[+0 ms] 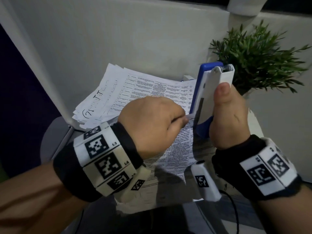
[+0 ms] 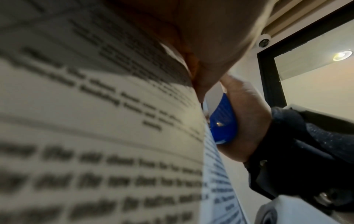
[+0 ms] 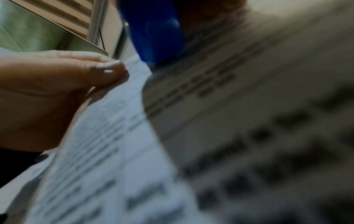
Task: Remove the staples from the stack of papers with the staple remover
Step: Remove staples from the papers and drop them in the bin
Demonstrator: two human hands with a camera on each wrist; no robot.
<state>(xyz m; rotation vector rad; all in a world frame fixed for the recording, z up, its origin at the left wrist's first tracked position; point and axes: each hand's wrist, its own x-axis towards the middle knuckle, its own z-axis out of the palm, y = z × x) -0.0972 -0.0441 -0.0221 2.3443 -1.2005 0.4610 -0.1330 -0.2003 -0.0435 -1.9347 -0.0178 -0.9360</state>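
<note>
Left hand (image 1: pixel 152 125) pinches paper (image 1: pixel 179 149) edge

Bare forearms, black wristbands (image 1: pixel 128 146), white marker-printed blocks (image 1: pixel 101 159), white wrist camera (image 1: pixel 205 181), black cable (image 1: pixel 234 210)

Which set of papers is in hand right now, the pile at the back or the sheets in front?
The front sheets: the left hand pinches their corner against the staple remover, gripped by the right hand. The back pile lies untouched.

"L4" on left wrist band (image 1: pixel 108 164)
</note>
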